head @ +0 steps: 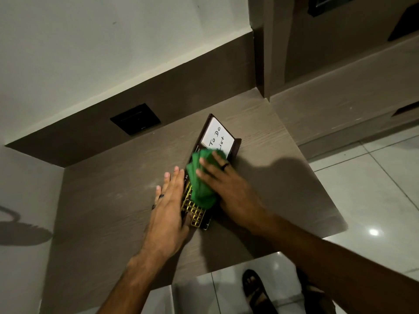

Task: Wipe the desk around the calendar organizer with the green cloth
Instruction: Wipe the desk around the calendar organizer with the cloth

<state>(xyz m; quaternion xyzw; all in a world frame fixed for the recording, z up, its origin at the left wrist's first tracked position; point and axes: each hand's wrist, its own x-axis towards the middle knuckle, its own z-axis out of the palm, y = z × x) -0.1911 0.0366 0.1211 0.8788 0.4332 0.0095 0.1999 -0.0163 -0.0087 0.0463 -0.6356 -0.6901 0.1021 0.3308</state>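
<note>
A dark brown calendar organizer [234, 147] lies flat on the grey wood-grain desk [108, 200]. It has a white "To Do List" pad at its far end and a gold grid at its near end. My right hand [223, 184] presses a bunched green cloth [199, 182] onto the middle of the organizer. Flat against the organizer's left edge rests my left hand [167, 214], fingers straight and together, partly over the gold grid.
A dark backsplash with a black socket plate [135, 119] runs along the desk's far side below a white wall. The desk ends at the right and front over a glossy tiled floor [374, 177]. A sandalled foot [256, 288] stands below the front edge.
</note>
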